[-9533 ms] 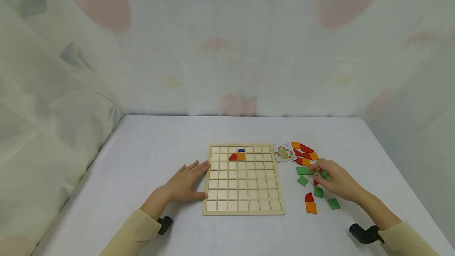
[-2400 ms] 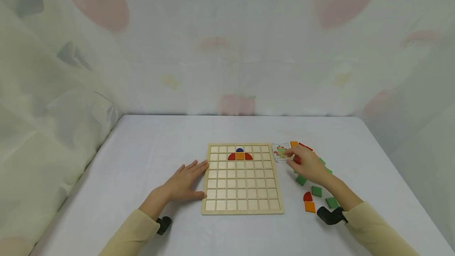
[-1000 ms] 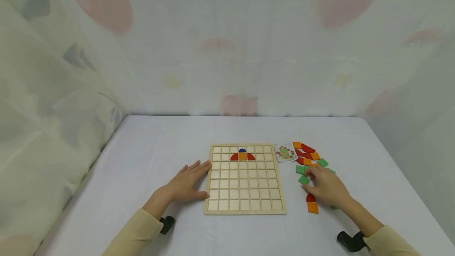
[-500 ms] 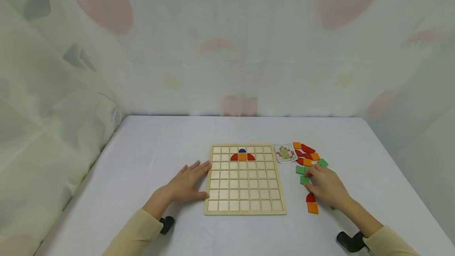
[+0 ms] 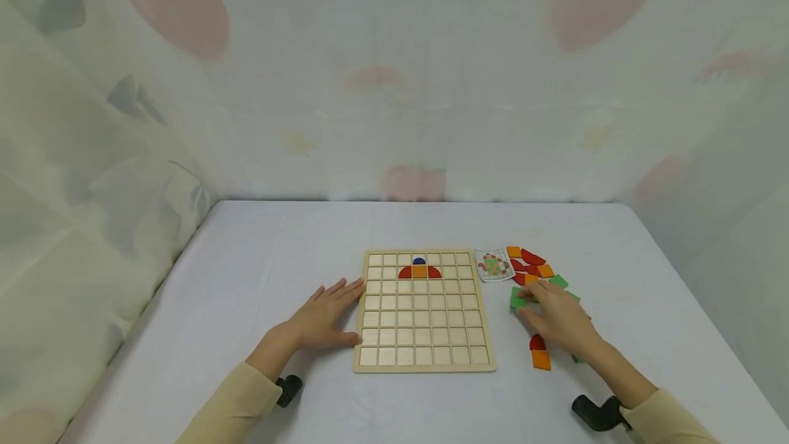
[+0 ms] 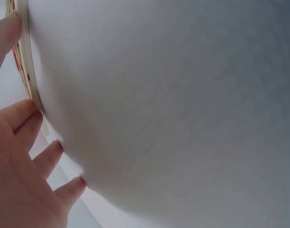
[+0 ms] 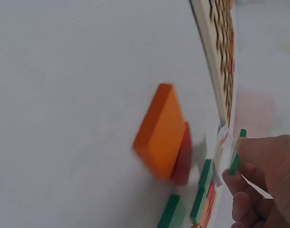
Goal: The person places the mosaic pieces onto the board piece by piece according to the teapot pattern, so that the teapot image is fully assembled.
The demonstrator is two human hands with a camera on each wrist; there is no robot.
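Observation:
A wooden grid board lies on the white table. In its upper rows sit a blue half-round tile, an orange square tile and two red quarter-round tiles, one on each side of the orange. My left hand rests with spread fingers against the board's left edge; the left wrist view shows its fingertips at the rim. To the right of the board, my right hand pinches a green square tile between thumb and fingers, above the loose tiles. The hand hides some of these.
A small pattern card lies by the board's upper right corner. Loose red, orange and green tiles lie beyond it, including a red piece. Nearer the front are an orange square and a red quarter-round.
A second red quarter-round has come onto the board, right of the orange square. My right hand has since returned to the loose tiles and picked up a green square. The left hand stays put.

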